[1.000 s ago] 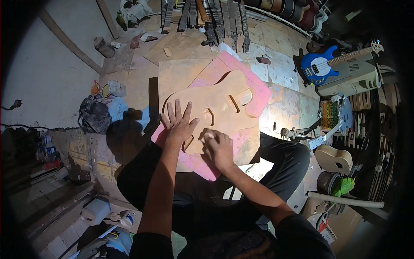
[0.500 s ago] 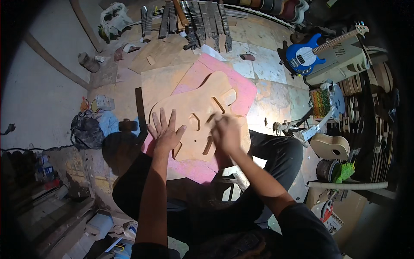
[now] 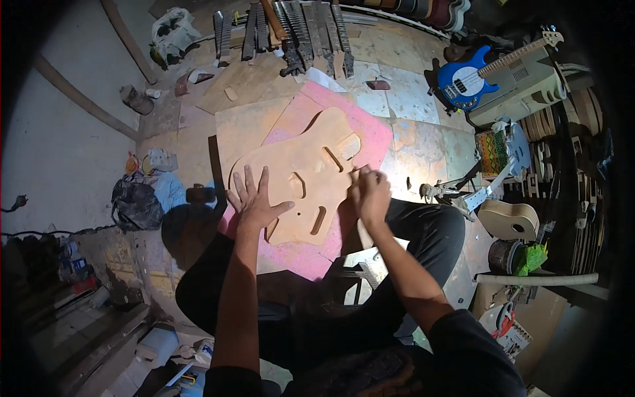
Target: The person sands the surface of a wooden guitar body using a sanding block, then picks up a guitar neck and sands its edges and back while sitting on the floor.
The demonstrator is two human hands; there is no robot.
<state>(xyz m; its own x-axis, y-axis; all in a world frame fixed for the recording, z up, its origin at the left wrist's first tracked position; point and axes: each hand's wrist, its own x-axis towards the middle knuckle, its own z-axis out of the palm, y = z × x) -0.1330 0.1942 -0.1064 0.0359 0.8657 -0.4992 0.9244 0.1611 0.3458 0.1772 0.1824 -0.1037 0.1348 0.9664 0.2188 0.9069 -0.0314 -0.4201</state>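
Note:
An unfinished wooden electric guitar body with routed cavities lies flat on a pink sheet in front of me. My left hand rests on its left part, fingers spread and palm down, thumb reaching toward the middle cavity. At the right edge of the body is my right hand, its fingers curled together. Whatever those fingers pinch, if anything, is too small or hidden to make out.
Several slotted guitar necks lie at the far side. A blue bass guitar leans at the far right, with an unfinished acoustic guitar nearer. A black plastic bag sits at the left. My legs flank the sheet.
My right hand has moved right, from over the body near its lower cavity to its right edge. The left hand stays in place, its thumb stretched slightly further out.

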